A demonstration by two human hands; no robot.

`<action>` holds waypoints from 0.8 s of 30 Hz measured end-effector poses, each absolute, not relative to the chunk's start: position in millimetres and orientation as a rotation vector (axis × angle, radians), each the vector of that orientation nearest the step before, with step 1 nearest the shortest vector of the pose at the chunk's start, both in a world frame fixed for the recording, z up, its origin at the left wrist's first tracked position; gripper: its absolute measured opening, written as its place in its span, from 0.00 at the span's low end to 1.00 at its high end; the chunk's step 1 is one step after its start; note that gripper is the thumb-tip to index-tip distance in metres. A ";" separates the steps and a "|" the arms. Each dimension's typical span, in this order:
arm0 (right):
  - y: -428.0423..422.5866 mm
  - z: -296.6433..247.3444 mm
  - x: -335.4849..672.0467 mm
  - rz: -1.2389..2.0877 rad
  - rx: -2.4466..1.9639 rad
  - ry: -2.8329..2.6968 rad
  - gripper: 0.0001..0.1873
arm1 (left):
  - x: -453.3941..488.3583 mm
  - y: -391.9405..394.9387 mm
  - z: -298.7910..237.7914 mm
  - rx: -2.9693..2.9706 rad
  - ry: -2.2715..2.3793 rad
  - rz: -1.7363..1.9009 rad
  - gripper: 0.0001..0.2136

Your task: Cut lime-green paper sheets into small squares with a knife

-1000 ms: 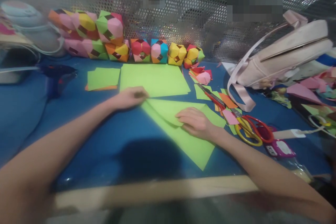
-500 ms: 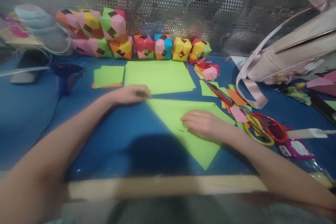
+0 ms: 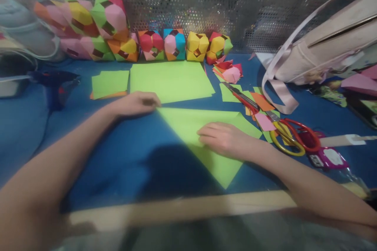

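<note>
A light green paper sheet (image 3: 188, 123), folded into a triangle, lies on the blue table (image 3: 123, 160). My left hand (image 3: 137, 103) presses its fingertips together on the sheet's far-left corner. My right hand (image 3: 222, 139) lies palm down on the middle of the sheet, fingers stretched out flat along the fold. A stack of flat green sheets (image 3: 171, 80) sits just behind the folded one.
A row of colourful folded paper cubes (image 3: 176, 45) lines the perforated metal wall. Smaller green sheets (image 3: 109, 83) lie at the left. Red-and-yellow scissors (image 3: 282, 131), paper scraps and a pink bag (image 3: 321, 55) fill the right side. A wooden edge (image 3: 176, 210) borders the table front.
The loose raised flap under my right hand has been pressed flat into the sheet. Both hands stay in nearly the same places; the view shifted slightly.
</note>
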State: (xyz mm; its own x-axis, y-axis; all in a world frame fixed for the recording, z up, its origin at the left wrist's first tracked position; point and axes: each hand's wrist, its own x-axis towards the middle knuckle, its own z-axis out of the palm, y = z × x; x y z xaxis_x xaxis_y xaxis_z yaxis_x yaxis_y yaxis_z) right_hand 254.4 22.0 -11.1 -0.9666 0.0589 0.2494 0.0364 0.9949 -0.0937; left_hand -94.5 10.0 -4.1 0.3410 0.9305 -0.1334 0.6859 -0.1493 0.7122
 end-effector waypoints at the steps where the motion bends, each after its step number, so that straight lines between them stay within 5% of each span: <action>1: 21.6 -11.3 254.6 0.143 -0.080 -2.885 0.13 | -93.9 9.7 -4.4 1.902 1.417 0.458 0.11; 24: 14.7 -22.7 255.9 0.516 -0.462 -2.829 0.15 | -85.3 6.5 3.7 1.917 1.440 0.426 0.10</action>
State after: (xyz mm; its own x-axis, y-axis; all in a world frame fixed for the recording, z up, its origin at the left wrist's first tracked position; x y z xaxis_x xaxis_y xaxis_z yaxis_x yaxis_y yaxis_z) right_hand 255.9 14.7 -22.7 -0.9243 0.3442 0.1651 0.2638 0.8885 -0.3755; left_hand -85.3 6.5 3.7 0.3306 0.9332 -0.1410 0.7059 -0.1453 0.6933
